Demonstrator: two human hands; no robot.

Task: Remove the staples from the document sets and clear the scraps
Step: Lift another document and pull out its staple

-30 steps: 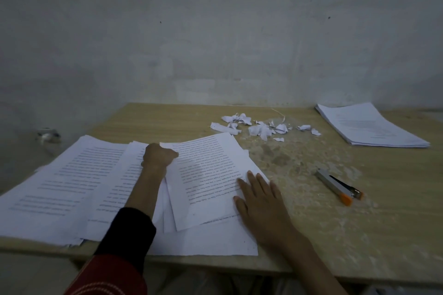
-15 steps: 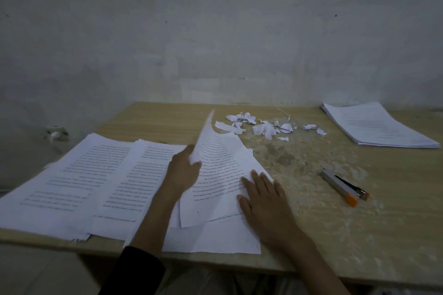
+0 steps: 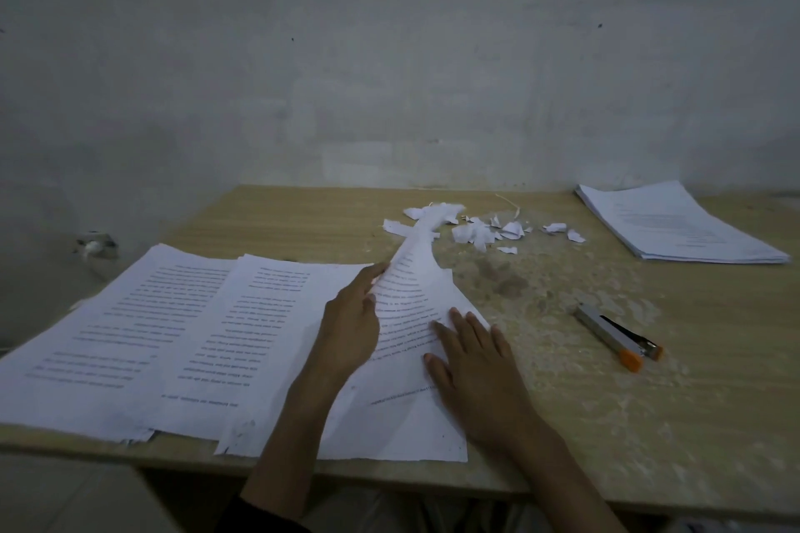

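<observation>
Head cam has your left hand [image 3: 353,316] up against the left edge of the lifted sheet [image 3: 409,294]. Your fingers are pinching that edge, so the page curls up off the pile and its far corner pokes toward the back of the table [image 3: 649,424]. Your right hand [image 3: 472,364] lies flat with the fingers straight and spread, pressing down on the right side of the document set [image 3: 389,428]. It isn't gripping anything. That set sits at the near edge of the table right in front of you, with its bottom corner just about at the lip.

To the left of it, the spread pages [image 3: 143,329] lie fanned out, printed side up and overlapping each other, and the near-left ones hang a bit past the table edge. The scraps [image 3: 476,232] are in a loose little heap of torn white bits toward the back middle, partly behind the raised corner from this angle. Off to the right, well apart from your hands, there's a grey tool [image 3: 610,331] with orange tips lying on the bare wood. At the far right corner sits a neat stack [image 3: 675,229] of paper. Lighting's pretty dim, so I can't make out any staples.
</observation>
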